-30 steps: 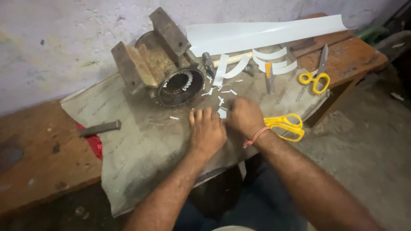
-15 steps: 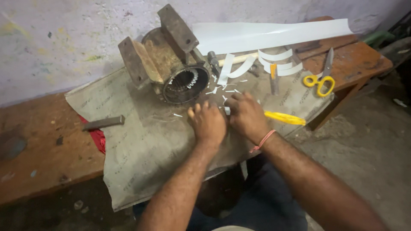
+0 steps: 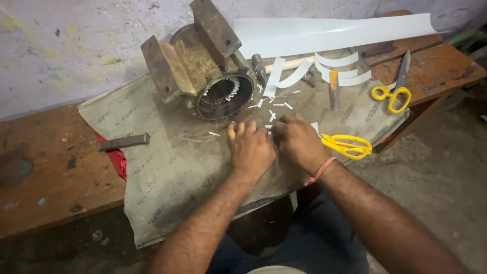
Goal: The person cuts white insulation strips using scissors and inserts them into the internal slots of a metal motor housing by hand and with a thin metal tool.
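White paper strip (image 3: 314,127), a small slip, peeks out just right of my right hand (image 3: 299,142) on the grey woven cloth (image 3: 167,167); most of it is hidden under the knuckles, so I cannot tell its full shape. My left hand (image 3: 251,147) lies beside the right, knuckles up, fingers curled down onto the cloth; the two hands touch at the thumbs. Whether either hand pinches the strip I cannot tell, since the fingertips are tucked under. A pink thread band (image 3: 319,172) circles my right wrist.

Small white paper offcuts (image 3: 276,109) lie scattered on the cloth just beyond my fingers, between them and the rusty motor stator housing (image 3: 203,66), which lies on its side with its slotted bore (image 3: 223,94) facing me. Yellow-handled scissors (image 3: 347,144) lie just right of my right hand. A second pair of yellow-handled scissors (image 3: 393,89) rests further right, near the bench edge. Curved white paper strips (image 3: 337,68) lie behind them, and a large white paper sheet (image 3: 329,33) leans along the wall.

The cloth carries faint printed lettering in repeated rows, dark on grey. It covers a worn brown wooden bench (image 3: 45,172). A dark metal bar (image 3: 124,142) lies at the cloth's left edge, over a bit of red fabric (image 3: 117,160).
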